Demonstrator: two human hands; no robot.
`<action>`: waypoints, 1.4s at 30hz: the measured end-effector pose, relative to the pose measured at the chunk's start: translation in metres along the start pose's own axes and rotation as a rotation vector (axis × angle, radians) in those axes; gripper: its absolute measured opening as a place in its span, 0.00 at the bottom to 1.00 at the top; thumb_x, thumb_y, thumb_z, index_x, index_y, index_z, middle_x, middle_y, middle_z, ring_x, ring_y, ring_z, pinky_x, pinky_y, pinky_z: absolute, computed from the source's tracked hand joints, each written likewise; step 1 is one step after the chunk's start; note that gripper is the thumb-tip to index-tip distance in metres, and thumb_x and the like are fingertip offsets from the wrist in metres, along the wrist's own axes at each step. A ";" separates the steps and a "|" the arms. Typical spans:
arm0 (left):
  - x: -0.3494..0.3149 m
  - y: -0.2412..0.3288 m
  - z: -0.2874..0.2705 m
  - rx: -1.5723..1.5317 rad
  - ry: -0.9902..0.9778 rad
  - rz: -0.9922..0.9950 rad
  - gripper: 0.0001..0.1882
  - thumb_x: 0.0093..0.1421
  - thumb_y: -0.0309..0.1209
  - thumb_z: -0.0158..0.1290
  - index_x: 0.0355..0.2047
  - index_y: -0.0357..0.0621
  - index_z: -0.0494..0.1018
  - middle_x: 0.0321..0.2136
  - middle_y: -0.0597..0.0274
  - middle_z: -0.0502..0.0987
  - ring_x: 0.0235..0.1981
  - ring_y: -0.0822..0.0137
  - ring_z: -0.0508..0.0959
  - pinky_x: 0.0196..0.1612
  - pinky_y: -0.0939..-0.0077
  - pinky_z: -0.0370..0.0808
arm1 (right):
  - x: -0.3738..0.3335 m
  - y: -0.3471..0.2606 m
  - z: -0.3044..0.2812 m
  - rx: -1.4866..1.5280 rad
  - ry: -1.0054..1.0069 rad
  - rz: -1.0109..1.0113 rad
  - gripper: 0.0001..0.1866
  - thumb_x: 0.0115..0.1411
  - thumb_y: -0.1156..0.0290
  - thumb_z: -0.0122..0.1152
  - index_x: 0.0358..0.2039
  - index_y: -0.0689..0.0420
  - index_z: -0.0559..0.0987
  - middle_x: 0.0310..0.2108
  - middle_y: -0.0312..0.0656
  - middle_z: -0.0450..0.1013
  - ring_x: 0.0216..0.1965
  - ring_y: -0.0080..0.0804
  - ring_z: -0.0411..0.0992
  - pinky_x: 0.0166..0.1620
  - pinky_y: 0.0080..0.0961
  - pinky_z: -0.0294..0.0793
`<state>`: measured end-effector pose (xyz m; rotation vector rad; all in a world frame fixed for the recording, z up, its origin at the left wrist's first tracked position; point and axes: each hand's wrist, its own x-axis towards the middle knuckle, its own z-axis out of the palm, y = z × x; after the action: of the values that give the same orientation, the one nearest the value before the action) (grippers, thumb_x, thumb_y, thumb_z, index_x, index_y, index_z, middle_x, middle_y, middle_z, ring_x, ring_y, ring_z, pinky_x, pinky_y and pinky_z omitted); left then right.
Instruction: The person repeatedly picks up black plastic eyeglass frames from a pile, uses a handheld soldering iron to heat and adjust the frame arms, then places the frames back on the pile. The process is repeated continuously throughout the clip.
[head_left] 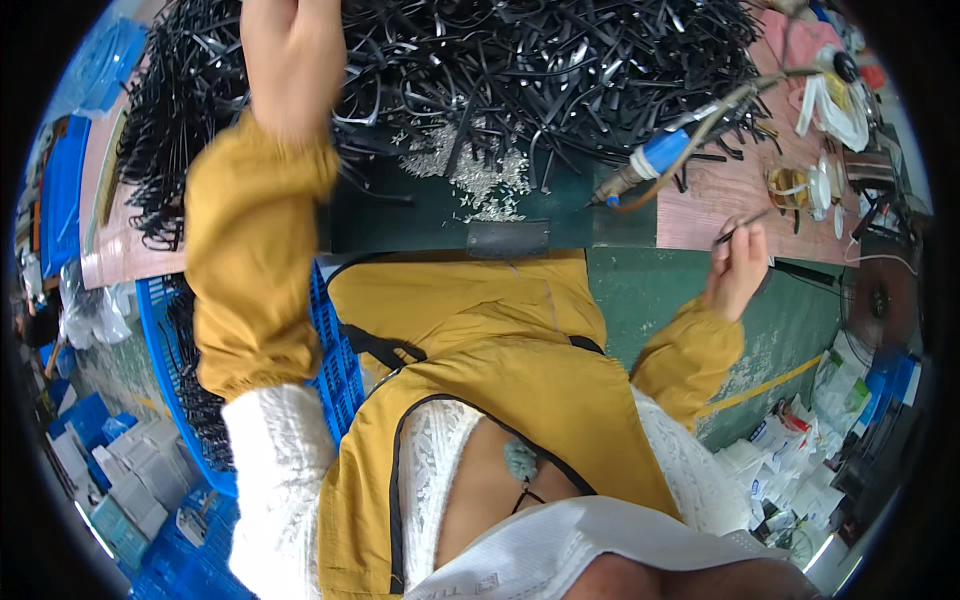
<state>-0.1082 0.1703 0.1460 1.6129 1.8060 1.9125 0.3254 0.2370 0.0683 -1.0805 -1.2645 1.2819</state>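
At the top left my left hand reaches over a big heap of black plastic strips that look like eyeglass arms. The hand is smeared by motion and its fingers run out of the picture. Off the table's front edge, at the right, my right hand pinches a thin dark tool, perhaps tweezers, its tip angled toward the tabletop. Small silvery metal pieces lie scattered on the dark green mat before the heap. A blue-bodied hand tool with a hose lies at the mat's right.
A small black block sits at the mat's front edge. Right of the mat, a glass jar stands on the pinkish tabletop. Below the table at left is a blue basket of black strips. White bags lie on the floor at right.
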 end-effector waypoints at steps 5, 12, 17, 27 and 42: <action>-0.203 0.029 0.044 -0.680 0.087 -0.485 0.16 0.71 0.20 0.39 0.58 0.37 0.57 0.42 0.50 0.76 0.49 0.57 0.80 0.57 0.60 0.76 | -0.067 0.045 0.106 -0.130 -0.496 -0.193 0.03 0.65 0.81 0.61 0.39 0.63 0.77 0.33 0.39 0.75 0.29 0.24 0.74 0.32 0.18 0.73; -0.307 0.009 0.031 -0.649 -0.010 -0.335 0.32 0.60 0.14 0.61 0.59 0.40 0.57 0.54 0.43 0.74 0.65 0.48 0.72 0.62 0.59 0.75 | -0.078 0.073 0.155 -0.190 -0.614 -0.018 0.04 0.65 0.83 0.61 0.40 0.67 0.78 0.41 0.39 0.76 0.35 0.20 0.75 0.39 0.18 0.79; -0.321 0.008 0.034 -0.532 -0.017 -0.370 0.33 0.53 0.19 0.70 0.56 0.40 0.63 0.51 0.44 0.77 0.64 0.49 0.73 0.59 0.62 0.77 | -0.079 0.074 0.163 -0.086 -0.499 0.052 0.05 0.62 0.83 0.64 0.39 0.66 0.79 0.35 0.40 0.78 0.31 0.21 0.78 0.33 0.19 0.79; -0.297 0.018 0.038 -0.500 0.043 -0.361 0.32 0.56 0.15 0.64 0.57 0.38 0.61 0.48 0.45 0.78 0.58 0.53 0.78 0.57 0.67 0.78 | -0.077 0.071 0.162 -0.302 -0.614 -0.098 0.09 0.61 0.85 0.63 0.43 0.65 0.82 0.39 0.40 0.75 0.35 0.24 0.77 0.37 0.17 0.78; -0.247 0.013 -0.005 -0.787 0.190 -0.958 0.30 0.76 0.49 0.33 0.46 0.30 0.72 0.28 0.53 0.79 0.28 0.58 0.84 0.31 0.73 0.82 | -0.002 0.050 0.225 -1.013 -0.584 -0.644 0.05 0.63 0.67 0.64 0.33 0.54 0.79 0.27 0.38 0.76 0.29 0.37 0.79 0.33 0.33 0.77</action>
<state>0.0081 0.0028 0.0053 0.2365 1.1973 1.8648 0.0991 0.2130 0.0306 -0.7971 -2.5943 0.3990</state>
